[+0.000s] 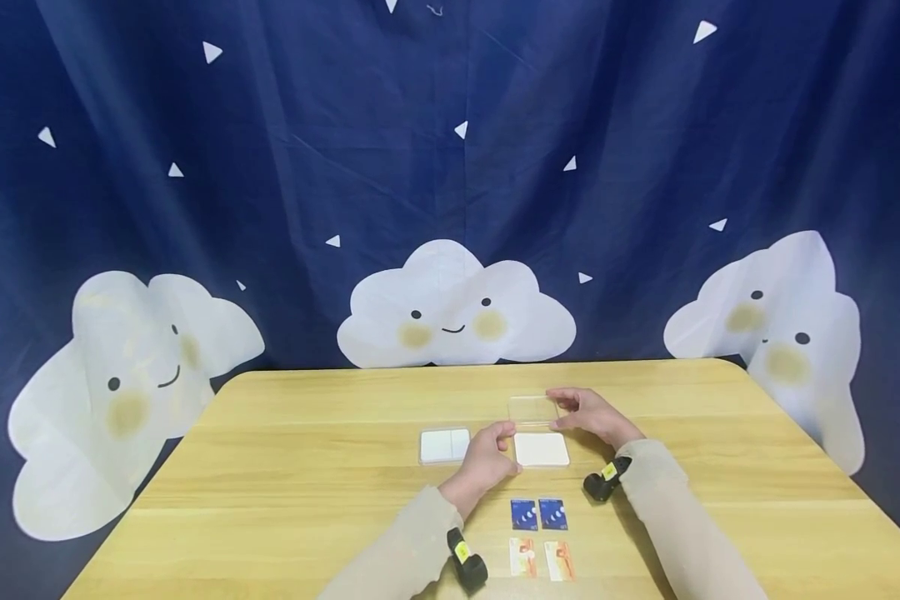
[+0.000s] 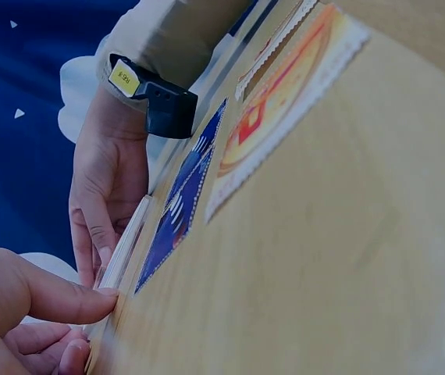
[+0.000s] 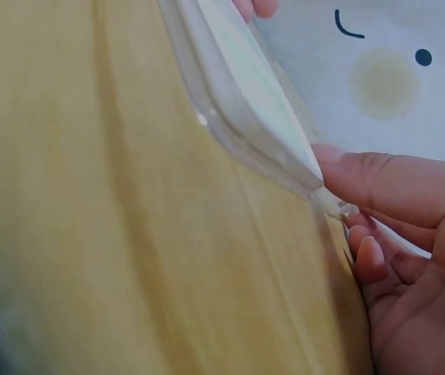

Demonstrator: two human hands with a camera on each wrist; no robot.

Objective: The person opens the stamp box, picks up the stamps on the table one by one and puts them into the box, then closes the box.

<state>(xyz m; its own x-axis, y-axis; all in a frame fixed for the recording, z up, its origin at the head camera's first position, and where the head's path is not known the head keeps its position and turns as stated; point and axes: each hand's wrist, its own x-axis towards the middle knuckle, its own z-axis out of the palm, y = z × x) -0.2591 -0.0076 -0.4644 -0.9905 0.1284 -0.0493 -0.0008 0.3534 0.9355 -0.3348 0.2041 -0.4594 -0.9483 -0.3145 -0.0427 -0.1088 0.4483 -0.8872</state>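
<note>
We see a dark blue curtain (image 1: 292, 175) scattered with white triangles and printed with white cloud faces (image 1: 453, 279), hanging behind a pale wooden table (image 1: 307, 475). Two cream sleeves (image 1: 393, 550) reach in from the near side, ending in bare hands. The left hand (image 1: 482, 462) is clamped on the left side of a clear case (image 1: 542, 450) with white contents, which sits a little right of centre, its thumb at the near corner. The right hand (image 1: 591, 415) pinches the right edge of a clear lid (image 1: 532, 409) just beyond that case; we cannot tell whether lid and case are joined. Left of the left hand, apart from it, rests a second case (image 1: 444, 446), its white contents split by a line. Each wrist wears a black wrist camera (image 1: 467, 562) with a yellow label. Smallest of all, four stamp-like pieces lie nearer to us than the cases: two blue stamps (image 1: 524, 515) side by side and, nearer still, two orange-and-white stamps (image 1: 559, 561).
</note>
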